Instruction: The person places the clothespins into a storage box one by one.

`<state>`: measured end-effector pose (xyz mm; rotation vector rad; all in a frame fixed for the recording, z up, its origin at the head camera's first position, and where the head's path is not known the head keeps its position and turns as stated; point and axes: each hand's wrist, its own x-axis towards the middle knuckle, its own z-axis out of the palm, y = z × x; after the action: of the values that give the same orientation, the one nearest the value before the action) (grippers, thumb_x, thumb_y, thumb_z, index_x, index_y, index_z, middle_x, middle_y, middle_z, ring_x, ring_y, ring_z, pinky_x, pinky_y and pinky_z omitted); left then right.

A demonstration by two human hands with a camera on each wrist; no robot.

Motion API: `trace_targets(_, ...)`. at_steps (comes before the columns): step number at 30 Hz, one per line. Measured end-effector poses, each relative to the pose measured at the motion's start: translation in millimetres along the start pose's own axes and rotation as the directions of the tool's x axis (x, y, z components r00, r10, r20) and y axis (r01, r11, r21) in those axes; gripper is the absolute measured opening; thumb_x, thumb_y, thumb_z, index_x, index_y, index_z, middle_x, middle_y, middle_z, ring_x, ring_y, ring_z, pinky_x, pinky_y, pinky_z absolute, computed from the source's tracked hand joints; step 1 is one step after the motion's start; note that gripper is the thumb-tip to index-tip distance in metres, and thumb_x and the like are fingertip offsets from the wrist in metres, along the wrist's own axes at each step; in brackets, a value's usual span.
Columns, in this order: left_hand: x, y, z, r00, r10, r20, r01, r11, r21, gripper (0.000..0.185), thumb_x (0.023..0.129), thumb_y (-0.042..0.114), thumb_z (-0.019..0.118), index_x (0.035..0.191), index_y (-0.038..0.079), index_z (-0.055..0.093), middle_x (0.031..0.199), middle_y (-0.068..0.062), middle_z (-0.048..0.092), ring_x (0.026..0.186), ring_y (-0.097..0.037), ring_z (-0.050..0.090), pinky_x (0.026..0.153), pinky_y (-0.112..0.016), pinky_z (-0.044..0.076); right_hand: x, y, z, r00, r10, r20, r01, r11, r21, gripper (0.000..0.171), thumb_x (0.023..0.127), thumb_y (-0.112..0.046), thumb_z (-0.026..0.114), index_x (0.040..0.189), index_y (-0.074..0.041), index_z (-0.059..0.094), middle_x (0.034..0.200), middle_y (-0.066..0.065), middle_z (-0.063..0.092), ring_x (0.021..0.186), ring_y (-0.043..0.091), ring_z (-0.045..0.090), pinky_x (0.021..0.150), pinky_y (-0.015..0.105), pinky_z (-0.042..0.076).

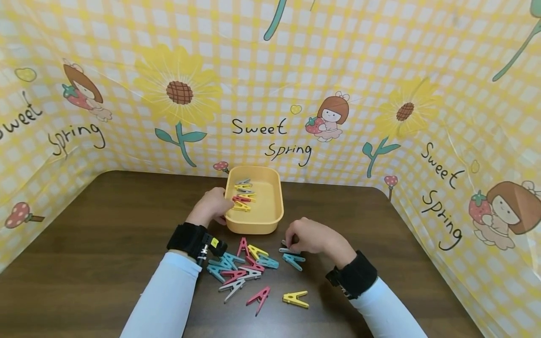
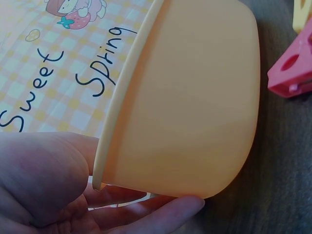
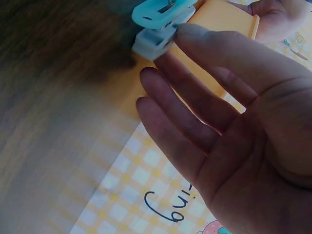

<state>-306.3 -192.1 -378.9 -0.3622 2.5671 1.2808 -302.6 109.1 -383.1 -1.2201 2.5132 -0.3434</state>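
A yellow plastic tub [image 1: 276, 197] stands at the table's middle with several clothespins [image 1: 243, 195] clipped along its left rim. My left hand [image 1: 211, 204] grips that left side, thumb on the rim and fingers under the tub [image 2: 195, 97]. Right of the tub's front, my right hand [image 1: 289, 241] reaches down to the table and pinches a pale grey clothespin [image 3: 153, 41] at its fingertips, with a teal clothespin [image 3: 161, 9] lying right against it. The other fingers [image 3: 161, 112] stay stretched out.
A pile of coloured clothespins [image 1: 241, 270] lies on the dark wooden table [image 1: 105, 234] between my forearms; a pink one [image 1: 258, 298] and a yellow one [image 1: 296, 299] lie nearer me. A yellow checked backdrop [image 1: 338, 70] walls the table's back and sides.
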Motion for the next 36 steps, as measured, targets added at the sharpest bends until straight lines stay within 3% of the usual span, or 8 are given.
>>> trace_targets(4,0.7,-0.7,0.5,1.000,0.005,0.003,-0.004,1.000,-0.007,0.055,0.112,0.015,0.054,0.160,-0.006,0.039,0.140,-0.030,0.062,0.093,-0.027,0.076,0.077,-0.037,0.070,-0.2,0.9,-0.7,1.000,0.012,-0.013,-0.012,1.000,-0.003,0.009,0.096,-0.003,0.079,0.092,-0.011,0.080,0.091,-0.002,0.074,0.079,0.008,0.061,0.074,0.024,0.057)
trace_targets(8,2.3,-1.0,1.1,1.000,0.007,0.005,-0.007,1.000,-0.014,0.054,0.111,0.015,0.053,0.159,-0.006,0.039,0.140,-0.030,0.062,0.093,-0.027,0.076,0.076,-0.037,0.070,-0.2,-0.1,-1.3,0.997,0.078,-0.018,-0.078,0.997,-0.011,0.008,0.095,-0.004,0.080,0.094,-0.011,0.078,0.091,-0.001,0.072,0.080,0.011,0.060,0.075,0.028,0.057)
trace_targets(16,4.3,-2.8,0.7,1.000,-0.010,0.004,0.010,1.000,-0.014,0.053,0.112,0.016,0.053,0.159,-0.005,0.039,0.141,-0.030,0.061,0.097,-0.029,0.075,0.076,-0.036,0.070,3.2,-4.4,3.0,0.984,0.177,-0.033,-0.177,0.984,0.000,0.022,0.094,-0.011,0.084,0.114,-0.008,0.075,0.100,0.004,0.074,0.089,0.016,0.064,0.086,0.040,0.061)
trace_targets(21,3.1,-2.5,1.1,1.000,-0.003,0.008,0.003,1.000,-0.016,0.054,0.112,0.016,0.053,0.159,-0.006,0.038,0.142,-0.030,0.060,0.099,-0.030,0.075,0.077,-0.037,0.070,4.7,-7.3,5.4,0.984,0.177,-0.018,-0.177,0.984,-0.020,0.020,0.094,-0.010,0.083,0.113,-0.006,0.078,0.099,0.005,0.074,0.087,0.016,0.063,0.086,0.040,0.062)
trace_targets(36,0.4,-0.2,0.6,1.000,-0.001,0.013,0.001,1.000,-0.006,0.052,0.112,0.016,0.053,0.158,-0.006,0.040,0.139,-0.030,0.061,0.097,-0.029,0.075,0.078,-0.038,0.070,4.9,-4.0,7.3,0.997,0.072,-0.015,-0.073,0.994,-0.084,0.013,0.095,-0.005,0.081,0.108,-0.008,0.079,0.099,0.005,0.077,0.083,0.011,0.064,0.079,0.032,0.061)
